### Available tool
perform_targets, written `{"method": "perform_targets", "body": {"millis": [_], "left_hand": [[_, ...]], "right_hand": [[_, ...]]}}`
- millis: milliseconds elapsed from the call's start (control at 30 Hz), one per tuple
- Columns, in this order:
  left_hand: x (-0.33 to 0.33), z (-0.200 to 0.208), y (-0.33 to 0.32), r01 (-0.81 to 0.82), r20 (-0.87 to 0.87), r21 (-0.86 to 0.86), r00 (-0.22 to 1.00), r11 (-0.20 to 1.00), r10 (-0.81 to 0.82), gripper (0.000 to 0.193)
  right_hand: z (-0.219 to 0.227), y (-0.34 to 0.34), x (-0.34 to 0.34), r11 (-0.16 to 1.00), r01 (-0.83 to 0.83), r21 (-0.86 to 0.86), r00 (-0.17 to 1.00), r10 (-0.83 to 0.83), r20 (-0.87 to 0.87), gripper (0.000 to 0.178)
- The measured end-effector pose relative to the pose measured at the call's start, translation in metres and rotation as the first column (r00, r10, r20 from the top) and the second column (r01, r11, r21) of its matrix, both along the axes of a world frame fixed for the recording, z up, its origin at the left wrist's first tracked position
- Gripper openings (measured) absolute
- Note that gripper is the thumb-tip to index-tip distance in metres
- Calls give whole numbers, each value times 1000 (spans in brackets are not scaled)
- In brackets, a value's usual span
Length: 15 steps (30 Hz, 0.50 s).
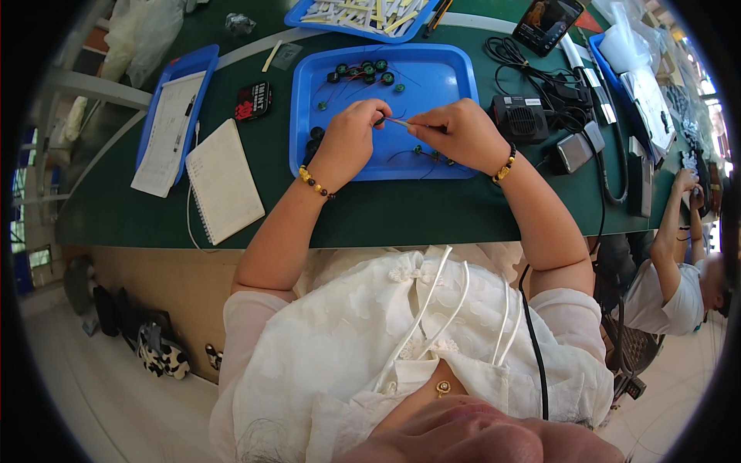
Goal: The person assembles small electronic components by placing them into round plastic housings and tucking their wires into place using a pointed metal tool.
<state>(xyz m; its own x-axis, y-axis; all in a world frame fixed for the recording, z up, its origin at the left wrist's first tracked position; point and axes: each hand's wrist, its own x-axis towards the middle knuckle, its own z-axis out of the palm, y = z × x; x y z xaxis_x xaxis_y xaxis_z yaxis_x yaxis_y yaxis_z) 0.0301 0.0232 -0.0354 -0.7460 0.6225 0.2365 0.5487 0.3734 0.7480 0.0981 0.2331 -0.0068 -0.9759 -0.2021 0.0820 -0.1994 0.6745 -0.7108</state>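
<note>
Over a blue tray [436,77], my left hand [349,140] is closed, pinching a small round black part [379,119] at its fingertips. Thin wires [397,122] run from that part to my right hand [461,135], whose thumb and finger are pressed together on them. Toward the tray's far side lies a cluster of similar round parts [369,71], black and green with fine wires. More black round parts [315,137] sit beside my left wrist, partly hidden by it. A few green parts [434,155] with wires lie below my right hand.
Left of the tray are a red-and-black box [253,101], a spiral notebook [225,181] and a blue tray of papers [171,131]. A tray of strips [367,17] stands behind. To the right are a black device [519,119], cables [532,68] and a phone [546,25]. Another person [670,289] works far right.
</note>
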Motion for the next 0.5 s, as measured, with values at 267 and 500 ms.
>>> {"method": "perform_targets", "body": {"millis": [267,500], "left_hand": [[-3,3,0,28,123,-49,992,998,-22,31],[-1,-3,0,18,86,-64,996,998,-13,31]], "right_hand": [[-11,9,-6,999,-47,-20,995,45,-84,18],[-12,8,-6,997,-76,-2,995,75,-67,19]]}}
